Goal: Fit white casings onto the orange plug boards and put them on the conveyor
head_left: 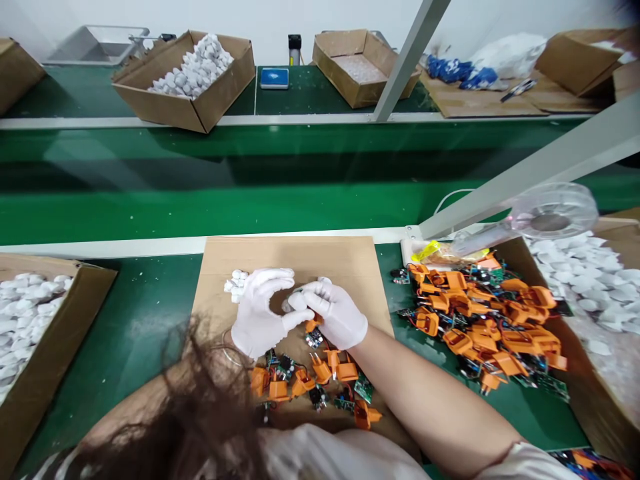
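My left hand (261, 315), in a white glove, is curved with its thumb and fingers apart. The thumb tip reaches to the fingertips of my right hand (341, 315), also gloved. My right hand's fingers are closed on a small whitish plastic piece (289, 303), partly hidden by the gloves. Beneath that hand an orange plug housing (313, 325) and a small circuit board (315, 339) show. Several white pieces (237, 285) lie left of my left hand. Several orange plug housings with wired boards (303, 383) lie nearer my body on the cardboard sheet (287, 251).
A large heap of orange housings with boards (485, 320) lies to the right, beside a box of white pieces (590, 280). A clear round-headed device (550, 212) stands over it. Another cardboard box (75, 320) is at the left. Beyond runs a green belt (250, 213), with boxes (225, 97) behind.
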`<state>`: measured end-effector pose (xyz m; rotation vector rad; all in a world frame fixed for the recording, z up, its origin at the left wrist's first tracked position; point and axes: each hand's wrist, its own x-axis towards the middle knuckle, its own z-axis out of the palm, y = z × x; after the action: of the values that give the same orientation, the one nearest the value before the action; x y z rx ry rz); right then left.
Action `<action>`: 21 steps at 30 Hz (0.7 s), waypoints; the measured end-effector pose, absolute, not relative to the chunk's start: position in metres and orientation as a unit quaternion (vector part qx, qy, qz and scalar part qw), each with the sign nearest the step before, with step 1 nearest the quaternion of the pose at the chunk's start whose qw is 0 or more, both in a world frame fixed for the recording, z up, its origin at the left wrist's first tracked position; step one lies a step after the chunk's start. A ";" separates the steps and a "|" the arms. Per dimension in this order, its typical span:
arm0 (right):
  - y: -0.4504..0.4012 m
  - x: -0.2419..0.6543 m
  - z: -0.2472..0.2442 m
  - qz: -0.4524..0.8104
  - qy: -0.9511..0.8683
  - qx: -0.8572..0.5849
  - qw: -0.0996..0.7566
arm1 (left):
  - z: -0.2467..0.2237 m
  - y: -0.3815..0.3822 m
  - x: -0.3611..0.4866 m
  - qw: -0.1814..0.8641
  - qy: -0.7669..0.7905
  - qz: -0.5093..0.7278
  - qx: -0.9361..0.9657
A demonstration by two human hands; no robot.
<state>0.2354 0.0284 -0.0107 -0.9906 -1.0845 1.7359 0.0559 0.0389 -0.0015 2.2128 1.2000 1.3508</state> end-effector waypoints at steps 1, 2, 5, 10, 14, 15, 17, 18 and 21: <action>0.029 0.234 -0.011 0.715 -0.398 -0.371 0.439 | -0.002 0.038 0.056 0.122 0.421 0.476 0.762; 0.030 0.232 -0.010 0.735 -0.366 -0.350 0.451 | -0.001 0.037 0.055 0.101 0.423 0.480 0.762; 0.031 0.228 -0.009 0.747 -0.325 -0.335 0.474 | 0.000 0.035 0.055 0.053 0.435 0.460 0.772; 0.028 0.227 -0.010 0.721 -0.319 -0.354 0.503 | 0.002 0.035 0.054 0.046 0.423 0.437 0.792; 0.029 0.227 -0.006 0.738 -0.330 -0.340 0.480 | -0.002 0.037 0.054 0.094 0.428 0.445 0.781; 0.030 0.227 -0.005 0.750 -0.327 -0.328 0.473 | -0.003 0.037 0.054 0.112 0.431 0.445 0.777; 0.030 0.228 -0.003 0.769 -0.312 -0.307 0.466 | -0.006 0.037 0.054 0.142 0.423 0.443 0.777; 0.030 0.228 -0.002 0.769 -0.311 -0.308 0.466 | -0.006 0.037 0.054 0.150 0.415 0.442 0.781; 0.027 0.230 0.000 0.733 -0.362 -0.366 0.444 | -0.005 0.036 0.054 0.146 0.399 0.422 0.801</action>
<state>0.2297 0.0271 -0.0004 -0.9075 -0.8979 1.8185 0.0544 0.0365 -0.0053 2.3065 1.1492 1.2162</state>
